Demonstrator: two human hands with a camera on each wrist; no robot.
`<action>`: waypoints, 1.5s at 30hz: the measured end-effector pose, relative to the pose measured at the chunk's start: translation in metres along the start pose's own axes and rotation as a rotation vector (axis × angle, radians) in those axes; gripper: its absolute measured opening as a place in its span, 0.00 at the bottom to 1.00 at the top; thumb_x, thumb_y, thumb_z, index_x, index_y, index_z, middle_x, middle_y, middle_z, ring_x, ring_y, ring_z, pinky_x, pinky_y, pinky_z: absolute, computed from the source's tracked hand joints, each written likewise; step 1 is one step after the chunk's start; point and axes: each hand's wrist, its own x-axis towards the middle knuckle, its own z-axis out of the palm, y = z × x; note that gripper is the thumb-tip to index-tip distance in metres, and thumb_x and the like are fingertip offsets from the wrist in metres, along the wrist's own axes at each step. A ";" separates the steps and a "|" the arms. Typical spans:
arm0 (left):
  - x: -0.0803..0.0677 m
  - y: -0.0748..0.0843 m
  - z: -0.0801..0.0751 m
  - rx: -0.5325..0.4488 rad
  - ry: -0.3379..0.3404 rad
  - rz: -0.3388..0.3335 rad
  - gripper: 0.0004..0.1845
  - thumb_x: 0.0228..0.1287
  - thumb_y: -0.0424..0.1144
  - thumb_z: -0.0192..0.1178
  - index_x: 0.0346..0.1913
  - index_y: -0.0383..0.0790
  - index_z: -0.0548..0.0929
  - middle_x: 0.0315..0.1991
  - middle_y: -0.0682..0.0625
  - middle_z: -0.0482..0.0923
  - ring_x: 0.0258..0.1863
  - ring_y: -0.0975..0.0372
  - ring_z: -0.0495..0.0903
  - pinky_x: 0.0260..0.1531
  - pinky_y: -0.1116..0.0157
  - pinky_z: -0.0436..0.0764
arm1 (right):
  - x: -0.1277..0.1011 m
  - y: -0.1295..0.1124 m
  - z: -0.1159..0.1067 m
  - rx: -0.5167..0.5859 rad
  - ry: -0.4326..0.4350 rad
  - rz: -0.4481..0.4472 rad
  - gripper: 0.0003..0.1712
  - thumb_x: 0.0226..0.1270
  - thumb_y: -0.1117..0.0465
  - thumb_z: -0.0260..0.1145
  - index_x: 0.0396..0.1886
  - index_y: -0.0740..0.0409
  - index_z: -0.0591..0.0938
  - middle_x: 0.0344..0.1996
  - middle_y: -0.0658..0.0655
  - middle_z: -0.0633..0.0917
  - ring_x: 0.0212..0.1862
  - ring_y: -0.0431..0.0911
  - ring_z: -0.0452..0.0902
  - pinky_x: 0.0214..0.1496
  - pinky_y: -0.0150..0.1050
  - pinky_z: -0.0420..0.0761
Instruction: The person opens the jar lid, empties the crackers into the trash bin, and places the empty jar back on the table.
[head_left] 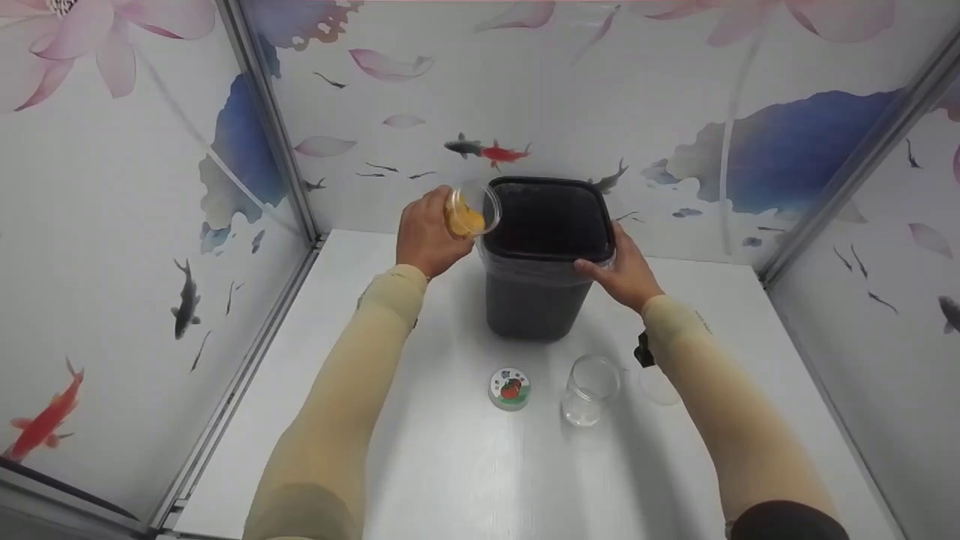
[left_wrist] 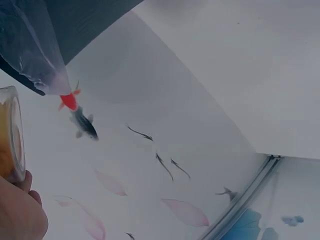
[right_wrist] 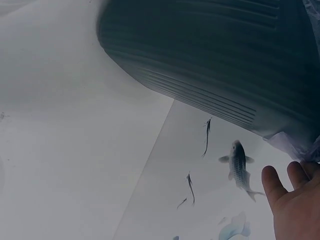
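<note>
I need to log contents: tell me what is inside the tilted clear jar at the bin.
The jar, gripped by the left hand at the bin rim, holds orange-yellow pieces. The fingers cover its base.

Two jars [head_left: 472,211] [head_left: 590,390], two lids [head_left: 510,388] [head_left: 660,385], one bin [head_left: 546,255]
</note>
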 end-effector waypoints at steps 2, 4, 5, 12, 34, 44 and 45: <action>0.005 0.006 0.004 0.060 -0.009 0.057 0.38 0.50 0.47 0.70 0.65 0.38 0.72 0.59 0.46 0.76 0.59 0.53 0.74 0.67 0.58 0.63 | 0.000 -0.001 0.000 -0.004 0.000 0.003 0.63 0.58 0.31 0.69 0.81 0.55 0.48 0.76 0.61 0.57 0.76 0.56 0.49 0.75 0.57 0.51; 0.009 0.012 0.007 0.122 -0.013 0.099 0.37 0.52 0.46 0.69 0.65 0.38 0.71 0.60 0.45 0.74 0.61 0.53 0.72 0.68 0.59 0.61 | 0.001 -0.002 0.000 -0.003 -0.001 0.000 0.63 0.58 0.31 0.69 0.81 0.55 0.48 0.76 0.61 0.57 0.76 0.56 0.49 0.75 0.57 0.51; 0.011 0.014 0.007 0.147 -0.015 0.114 0.37 0.52 0.45 0.70 0.65 0.39 0.70 0.61 0.45 0.73 0.62 0.53 0.71 0.69 0.59 0.60 | 0.001 -0.003 0.000 -0.003 -0.003 0.000 0.63 0.58 0.31 0.69 0.81 0.55 0.48 0.77 0.61 0.57 0.76 0.56 0.49 0.75 0.57 0.50; 0.026 0.025 0.011 0.313 -0.040 0.222 0.38 0.53 0.40 0.69 0.68 0.39 0.68 0.63 0.44 0.70 0.65 0.52 0.67 0.71 0.59 0.56 | 0.000 -0.004 -0.002 0.009 0.002 0.001 0.63 0.57 0.31 0.69 0.81 0.54 0.48 0.77 0.60 0.56 0.77 0.55 0.48 0.75 0.56 0.49; 0.033 0.048 0.026 0.613 -0.144 0.430 0.46 0.50 0.38 0.75 0.73 0.39 0.65 0.69 0.41 0.66 0.71 0.51 0.60 0.74 0.57 0.46 | -0.005 0.000 -0.001 0.009 0.003 0.007 0.63 0.58 0.31 0.69 0.81 0.54 0.47 0.77 0.61 0.56 0.77 0.55 0.48 0.75 0.56 0.50; 0.034 0.053 0.030 0.739 -0.194 0.503 0.45 0.57 0.36 0.72 0.75 0.38 0.61 0.71 0.40 0.63 0.73 0.50 0.57 0.74 0.56 0.44 | -0.005 -0.001 -0.002 -0.017 -0.007 0.046 0.66 0.57 0.28 0.67 0.81 0.54 0.46 0.78 0.61 0.53 0.77 0.55 0.47 0.76 0.54 0.49; 0.034 0.054 0.031 0.746 -0.198 0.509 0.44 0.58 0.36 0.71 0.75 0.38 0.61 0.72 0.40 0.62 0.73 0.50 0.57 0.74 0.56 0.44 | -0.005 -0.001 -0.003 -0.015 -0.005 0.045 0.65 0.57 0.28 0.67 0.81 0.54 0.46 0.78 0.61 0.54 0.77 0.55 0.47 0.76 0.55 0.49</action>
